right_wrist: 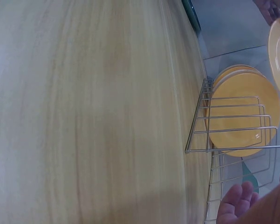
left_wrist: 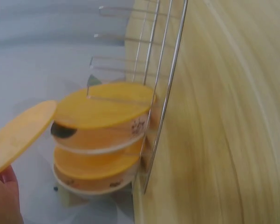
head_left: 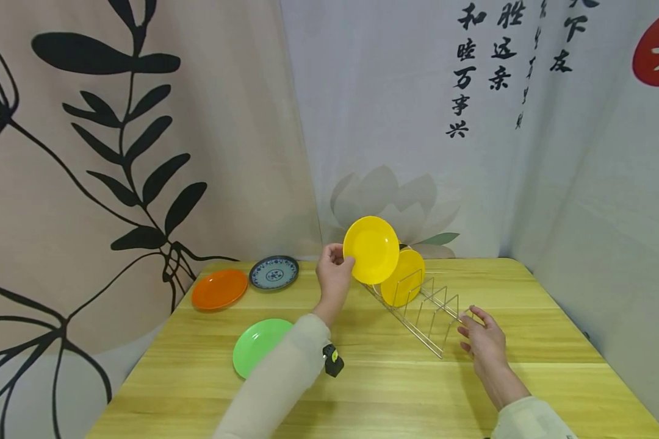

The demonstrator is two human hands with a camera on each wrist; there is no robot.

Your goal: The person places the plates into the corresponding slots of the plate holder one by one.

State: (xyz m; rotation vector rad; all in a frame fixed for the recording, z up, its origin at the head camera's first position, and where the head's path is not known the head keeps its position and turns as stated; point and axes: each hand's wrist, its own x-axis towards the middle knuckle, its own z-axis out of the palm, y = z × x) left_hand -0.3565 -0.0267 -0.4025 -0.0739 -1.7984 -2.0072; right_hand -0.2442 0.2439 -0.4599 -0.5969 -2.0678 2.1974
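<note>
My left hand (head_left: 335, 273) pinches a yellow plate (head_left: 371, 250) by its edge, with the thumb across its face. The plate is held up above the back end of a wire plate rack (head_left: 428, 336). Another yellow plate (head_left: 403, 279) stands upright in the rack; in the left wrist view, white patterned plates (left_wrist: 119, 133) and a further yellow plate (left_wrist: 98, 163) stand behind it. At the rack's front right end is my right hand (head_left: 486, 341), fingers loosely bent, fingertips at the wire. Whether they touch it is hard to tell.
On the left of the wooden table (head_left: 395, 396) lie an orange plate (head_left: 219, 289), a blue-and-white patterned plate (head_left: 274, 272) and a green plate (head_left: 260, 346). Printed cloth (head_left: 241, 122) hangs behind the table. The front slots of the rack hold no plates.
</note>
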